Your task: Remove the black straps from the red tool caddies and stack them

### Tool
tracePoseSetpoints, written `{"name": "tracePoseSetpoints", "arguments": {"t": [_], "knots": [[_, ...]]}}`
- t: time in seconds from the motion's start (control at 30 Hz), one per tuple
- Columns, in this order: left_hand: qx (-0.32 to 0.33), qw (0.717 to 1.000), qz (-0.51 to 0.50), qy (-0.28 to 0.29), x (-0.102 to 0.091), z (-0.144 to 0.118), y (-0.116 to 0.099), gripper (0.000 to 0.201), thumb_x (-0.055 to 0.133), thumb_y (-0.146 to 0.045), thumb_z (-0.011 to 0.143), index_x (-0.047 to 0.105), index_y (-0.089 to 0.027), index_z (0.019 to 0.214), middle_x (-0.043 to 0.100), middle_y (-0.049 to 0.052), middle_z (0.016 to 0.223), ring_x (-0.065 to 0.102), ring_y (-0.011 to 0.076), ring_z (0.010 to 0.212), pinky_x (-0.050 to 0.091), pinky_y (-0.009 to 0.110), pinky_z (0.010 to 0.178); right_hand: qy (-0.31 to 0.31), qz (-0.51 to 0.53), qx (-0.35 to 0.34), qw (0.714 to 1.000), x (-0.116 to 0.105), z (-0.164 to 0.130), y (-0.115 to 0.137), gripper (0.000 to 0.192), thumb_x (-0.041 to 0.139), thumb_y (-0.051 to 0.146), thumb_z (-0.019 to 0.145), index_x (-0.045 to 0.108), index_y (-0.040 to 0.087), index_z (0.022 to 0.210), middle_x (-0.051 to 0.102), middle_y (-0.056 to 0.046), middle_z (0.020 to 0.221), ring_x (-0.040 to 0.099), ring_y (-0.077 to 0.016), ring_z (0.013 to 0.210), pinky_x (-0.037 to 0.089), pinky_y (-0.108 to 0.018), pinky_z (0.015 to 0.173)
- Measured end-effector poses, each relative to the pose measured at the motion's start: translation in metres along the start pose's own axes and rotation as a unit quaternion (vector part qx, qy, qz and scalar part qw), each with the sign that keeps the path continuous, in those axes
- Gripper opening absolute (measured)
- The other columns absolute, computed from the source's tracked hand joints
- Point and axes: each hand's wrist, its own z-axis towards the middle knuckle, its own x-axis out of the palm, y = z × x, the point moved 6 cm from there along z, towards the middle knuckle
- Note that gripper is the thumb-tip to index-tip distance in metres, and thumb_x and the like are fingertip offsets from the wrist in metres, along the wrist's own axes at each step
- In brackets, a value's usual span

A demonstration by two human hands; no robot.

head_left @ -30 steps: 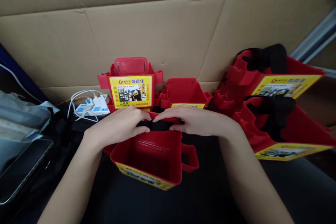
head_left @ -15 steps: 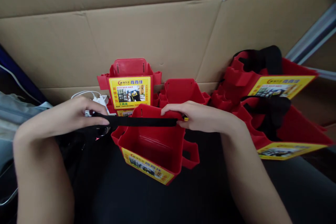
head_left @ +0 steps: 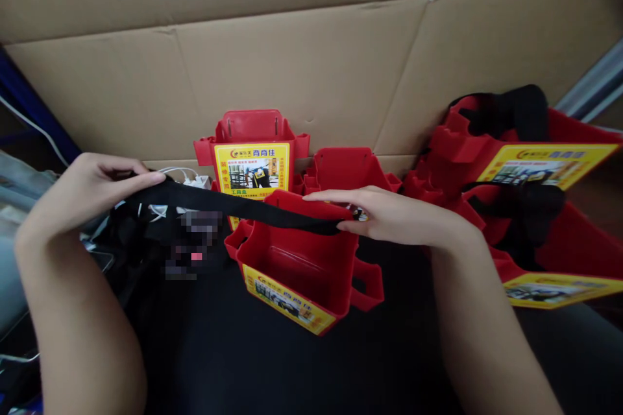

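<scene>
A red plastic tool box with a yellow label sits tilted on my dark lap. A black strap stretches across its top rim. My left hand pinches the strap's left part, out to the left of the box, above a bundle of black straps. My right hand presses the strap's right end against the box's back right rim, fingers mostly flat.
Two more red boxes stand against the cardboard wall behind. A stack of red boxes with black straps lies at the right. A white power strip with cables is behind the left hand.
My left hand has drawn the strap out to the left, away from the right hand; the strap is now stretched long. The box has tilted and shifted slightly right.
</scene>
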Motion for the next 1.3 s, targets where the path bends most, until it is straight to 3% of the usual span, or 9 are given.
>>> {"name": "tracePoseSetpoints", "arguments": {"t": [0.23, 0.37, 0.5, 0.7, 0.93, 1.1, 1.2, 1.27, 1.3], "knots": [[0.175, 0.981, -0.077, -0.033, 0.030, 0.013, -0.072, 0.028, 0.065, -0.034, 0.071, 0.053, -0.015, 0.054, 0.050, -0.002, 0.057, 0.040, 0.0077, 0.056, 0.031, 0.020, 0.053, -0.057, -0.038, -0.079, 0.995, 0.014, 0.014, 0.044, 0.045, 0.055, 0.038, 0.080, 0.050, 0.028, 0.123, 0.050, -0.001, 0.128, 0.043, -0.0202, 0.119, 0.034, -0.035, 0.099], [0.204, 0.973, -0.094, -0.055, 0.032, 0.010, -0.081, 0.025, 0.067, -0.029, 0.070, 0.053, -0.015, 0.054, 0.049, -0.003, 0.057, 0.041, 0.0083, 0.056, 0.032, 0.022, 0.055, -0.016, -0.048, 0.020, 0.998, 0.033, 0.015, 0.042, 0.062, 0.056, 0.041, 0.079, 0.036, 0.022, 0.134, 0.055, -0.007, 0.122, 0.051, -0.0254, 0.110, 0.043, -0.038, 0.086], [0.173, 0.979, -0.057, -0.087, 0.023, 0.009, -0.069, 0.027, 0.067, -0.033, 0.069, 0.054, -0.015, 0.055, 0.049, -0.003, 0.056, 0.039, 0.0077, 0.054, 0.029, 0.021, 0.052, -0.028, -0.080, 0.057, 0.995, 0.035, 0.017, 0.038, 0.044, 0.049, 0.038, 0.083, 0.049, 0.016, 0.121, 0.058, -0.012, 0.115, 0.054, -0.0268, 0.104, 0.041, -0.038, 0.082], [0.025, 0.991, 0.132, 0.025, 0.032, 0.009, -0.054, 0.026, 0.055, -0.042, 0.078, 0.065, -0.018, 0.078, 0.066, 0.001, 0.072, 0.052, 0.0113, 0.060, 0.033, 0.022, 0.057, 0.022, 0.010, -0.039, 0.999, 0.031, 0.022, 0.048, 0.013, 0.049, 0.029, 0.084, 0.057, 0.020, 0.080, 0.060, 0.001, 0.075, 0.052, -0.0110, 0.067, 0.035, -0.023, 0.060], [0.108, 0.981, 0.067, 0.144, 0.083, -0.007, -0.115, 0.031, 0.043, -0.042, 0.084, 0.064, -0.020, 0.082, 0.067, 0.003, 0.079, 0.057, 0.0151, 0.064, 0.037, 0.025, 0.057, -0.028, 0.073, -0.082, 0.994, 0.023, 0.024, 0.056, 0.015, 0.046, 0.029, 0.086, 0.057, 0.019, 0.087, 0.060, 0.003, 0.077, 0.048, -0.0082, 0.062, 0.033, -0.023, 0.063], [0.018, 0.984, 0.130, 0.119, 0.064, -0.017, -0.071, 0.034, 0.054, -0.051, 0.073, 0.061, -0.019, 0.068, 0.062, 0.004, 0.062, 0.051, 0.0156, 0.051, 0.033, 0.026, 0.049, -0.048, 0.093, -0.057, 0.993, 0.019, 0.021, 0.047, 0.017, 0.048, 0.032, 0.085, 0.059, 0.019, 0.087, 0.063, 0.001, 0.079, 0.052, -0.0099, 0.066, 0.035, -0.024, 0.066], [-0.090, 0.981, 0.000, 0.173, 0.055, -0.065, -0.052, 0.042, 0.041, -0.054, 0.081, 0.060, -0.021, 0.064, 0.060, 0.002, 0.059, 0.051, 0.0154, 0.052, 0.036, 0.025, 0.049, -0.047, 0.102, -0.052, 0.992, 0.017, 0.021, 0.046, 0.018, 0.046, 0.032, 0.086, 0.060, 0.019, 0.087, 0.063, 0.002, 0.073, 0.051, -0.0092, 0.061, 0.035, -0.023, 0.063], [-0.216, 0.920, -0.198, 0.260, 0.077, -0.112, -0.057, 0.046, 0.041, -0.058, 0.079, 0.063, -0.022, 0.062, 0.056, 0.002, 0.051, 0.045, 0.0126, 0.044, 0.033, 0.023, 0.042, -0.042, 0.105, -0.056, 0.992, 0.017, 0.021, 0.047, 0.019, 0.045, 0.030, 0.086, 0.061, 0.019, 0.087, 0.062, 0.002, 0.070, 0.050, -0.0083, 0.058, 0.034, -0.022, 0.060], [-0.289, 0.846, -0.301, 0.332, 0.097, -0.138, -0.067, 0.045, 0.045, -0.058, 0.077, 0.065, -0.020, 0.064, 0.052, 0.002, 0.046, 0.042, 0.0109, 0.040, 0.031, 0.021, 0.039, -0.041, 0.103, -0.056, 0.992, 0.016, 0.022, 0.048, 0.019, 0.044, 0.029, 0.086, 0.061, 0.019, 0.087, 0.062, 0.003, 0.069, 0.049, -0.0080, 0.057, 0.034, -0.022, 0.059]]}}
